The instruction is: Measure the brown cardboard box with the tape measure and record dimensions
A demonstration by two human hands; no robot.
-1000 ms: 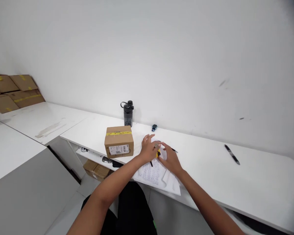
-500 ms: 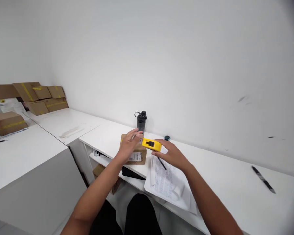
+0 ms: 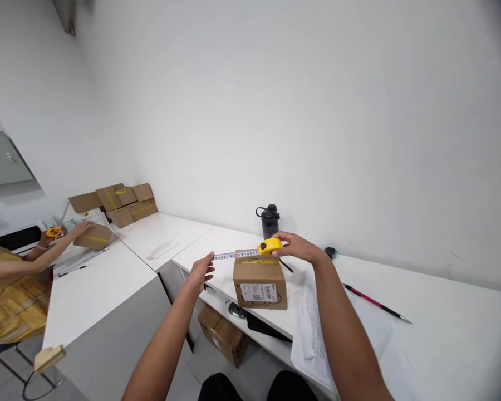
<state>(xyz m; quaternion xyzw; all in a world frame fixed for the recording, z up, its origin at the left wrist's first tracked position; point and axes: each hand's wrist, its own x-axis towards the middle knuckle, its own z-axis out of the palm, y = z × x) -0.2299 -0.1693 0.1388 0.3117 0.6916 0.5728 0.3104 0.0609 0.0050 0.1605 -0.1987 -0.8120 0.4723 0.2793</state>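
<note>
My right hand (image 3: 297, 248) grips a yellow tape measure (image 3: 269, 246) just above a small cardboard box (image 3: 260, 284) with a yellow tape strip and a white label. My left hand (image 3: 201, 273) pinches the free end of the tape blade (image 3: 235, 255), drawn out to the left past the box's top edge. The box stands on the white desk (image 3: 421, 328) near its front edge.
A dark water bottle (image 3: 269, 221) stands by the wall behind the box. Printed papers (image 3: 313, 328) lie right of the box, with a red pen (image 3: 376, 304) beyond. Under the desk sits another cardboard box (image 3: 223, 334). At far left a person handles a box (image 3: 94, 236), with stacked boxes (image 3: 125, 201) behind.
The tape measure came up off the papers. My hands moved apart, pulling the blade out over the box. The view turned left, bringing the other person into sight.
</note>
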